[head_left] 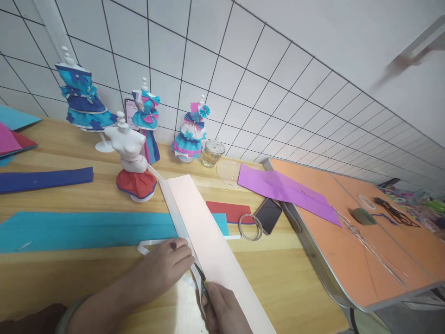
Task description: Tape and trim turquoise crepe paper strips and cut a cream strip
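A long pale pink strip of paper or fabric lies slantwise on the wooden table. My right hand grips a pair of dark scissors, whose blades lie at the strip's left edge. My left hand has its fingers bent down on the whitish edge band beside the pink strip, close to the scissor tips. Under the strip runs a wide turquoise strip. A white tape passes beneath my left hand. Behind stands a white mannequin in a red skirt.
Along the tiled wall stand several dressed mannequins and a glass of liquid. To the right lie a phone, a tape roll and a purple sheet. The metal-edged orange table adjoins. A dark blue strip lies left.
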`<state>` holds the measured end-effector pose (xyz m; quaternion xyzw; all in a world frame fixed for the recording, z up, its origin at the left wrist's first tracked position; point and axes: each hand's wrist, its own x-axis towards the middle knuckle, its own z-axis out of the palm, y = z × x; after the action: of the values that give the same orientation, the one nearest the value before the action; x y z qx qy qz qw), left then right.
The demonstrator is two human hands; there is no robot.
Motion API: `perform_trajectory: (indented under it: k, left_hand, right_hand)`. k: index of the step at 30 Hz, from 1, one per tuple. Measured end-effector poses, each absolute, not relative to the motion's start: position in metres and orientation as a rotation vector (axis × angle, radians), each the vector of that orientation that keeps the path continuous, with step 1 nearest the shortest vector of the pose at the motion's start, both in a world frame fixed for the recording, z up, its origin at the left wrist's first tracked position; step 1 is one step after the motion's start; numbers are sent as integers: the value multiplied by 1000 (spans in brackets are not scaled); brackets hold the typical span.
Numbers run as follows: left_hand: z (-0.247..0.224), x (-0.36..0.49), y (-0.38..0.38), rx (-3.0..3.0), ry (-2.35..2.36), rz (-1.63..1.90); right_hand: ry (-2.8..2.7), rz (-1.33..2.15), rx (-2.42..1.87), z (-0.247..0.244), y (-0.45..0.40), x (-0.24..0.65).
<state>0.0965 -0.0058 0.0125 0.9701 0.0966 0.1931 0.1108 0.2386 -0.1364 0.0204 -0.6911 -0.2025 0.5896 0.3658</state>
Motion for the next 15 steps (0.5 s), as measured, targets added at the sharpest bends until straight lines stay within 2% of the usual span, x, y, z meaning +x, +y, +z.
perform_trajectory:
  k: [7,15]
  left_hand:
    - [13,94,-2,2908,290,603]
    - [17,95,-2,2873,324,611]
  right_hand:
    - [-522,1524,-1837,25,-136,241]
    - [-437,1620,-1662,12,-143,249]
